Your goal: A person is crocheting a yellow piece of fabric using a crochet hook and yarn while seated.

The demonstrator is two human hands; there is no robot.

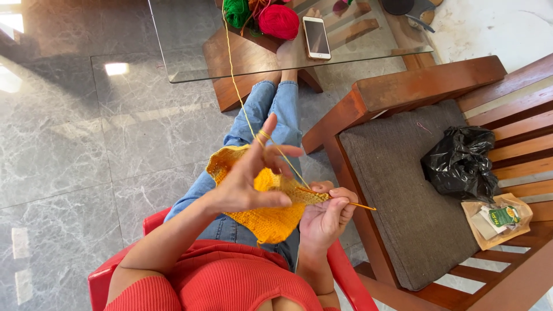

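Floor (69, 144): grey marble tiles, lying under everything at far left.
Red chair (101, 279): showing at bottom left, beneath the seated person.
Left hand (245, 184): raised over the lap, palm turned toward the camera; fingers (269, 124) spread and released, forefinger pointing up with yarn looped around it, thumb pressing against the upper edge of the crochet piece.
Yellow yarn (233, 80): running taut from the glass table down to the looped forefinger, then slanting across to the hook.
Crochet piece (268, 222): yellow, flat, resting on the lap over blue jeans, partly hidden behind the left hand, reaching across to the right hand.
Green yarn ball (236, 11): sitting on the table at top, just beside the red one.
Red yarn ball (279, 21): sitting on the table, between the green ball and the phone.
Phone (316, 37): lying flat on the table, screen dark.
Table (190, 63): glass top on a wooden base, standing just beyond the knees.
Right hand (325, 216): held low beside the crochet piece, fingers clenched around the crochet hook.
Crochet hook (360, 205): thin, orange, tip buried at the piece's edge, tail sticking out to the right.
Wooden armchair (403, 86): standing at right, grey cushion on the seat.
Black plastic bag (459, 163): crumpled, lying on the cushion.
Paper packet (498, 219): brown with a green label, lying just beside the bag.
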